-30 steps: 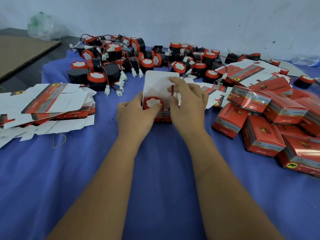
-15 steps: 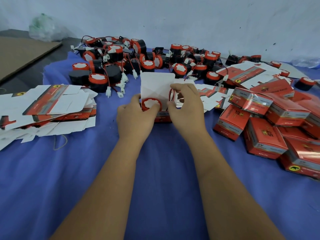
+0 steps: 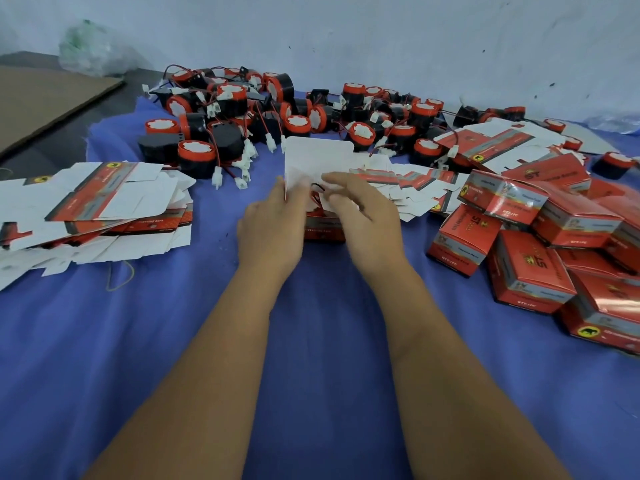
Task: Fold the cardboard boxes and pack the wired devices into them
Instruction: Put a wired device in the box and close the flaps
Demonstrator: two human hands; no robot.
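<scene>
A small red cardboard box (image 3: 323, 227) stands on the blue cloth in the middle, its white lid flap (image 3: 317, 154) upright. My left hand (image 3: 273, 226) grips the box's left side, thumb at the flap's edge. My right hand (image 3: 363, 211) is over the box's open top, fingertips pinching a thin red and black wire (image 3: 317, 188) at the opening. My hands hide the wired device inside the box. The fingers are blurred.
Several loose red and black wired devices (image 3: 242, 109) are heaped along the back. Flat box blanks (image 3: 97, 202) lie stacked at the left, more blanks (image 3: 415, 181) behind my right hand. Closed red boxes (image 3: 526, 271) pile up at the right. A rubber band (image 3: 119, 275) lies front left.
The round red top of the device showed in the box earlier; my hands now cover it. My right hand has moved left over the opening with the wire.
</scene>
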